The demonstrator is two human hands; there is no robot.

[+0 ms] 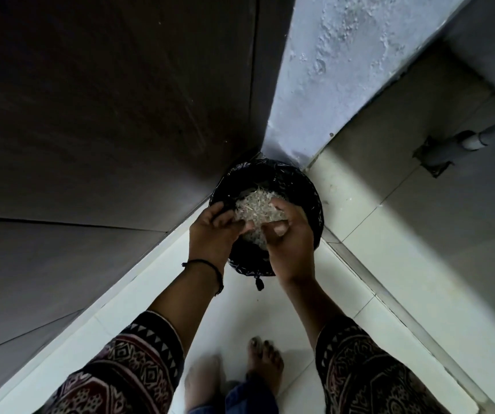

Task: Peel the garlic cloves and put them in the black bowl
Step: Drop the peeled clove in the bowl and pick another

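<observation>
I am looking straight down at a round black bin [312,192] lined with a black bag, standing on the floor in a corner. A pale heap of papery garlic peels [256,204] lies over its opening, between my two hands. My left hand [212,234], with a dark thread bracelet on the wrist, holds the heap from the left with curled fingers. From the right, my right hand [292,240] holds it with its fingers curled into the peels. No garlic cloves and no black bowl are in view.
A dark cabinet face [106,115] rises on the left and a rough blue-white wall [345,70] stands behind the bin. My bare feet [264,363] stand on pale floor tiles. A grey pipe [455,144] enters the floor at right.
</observation>
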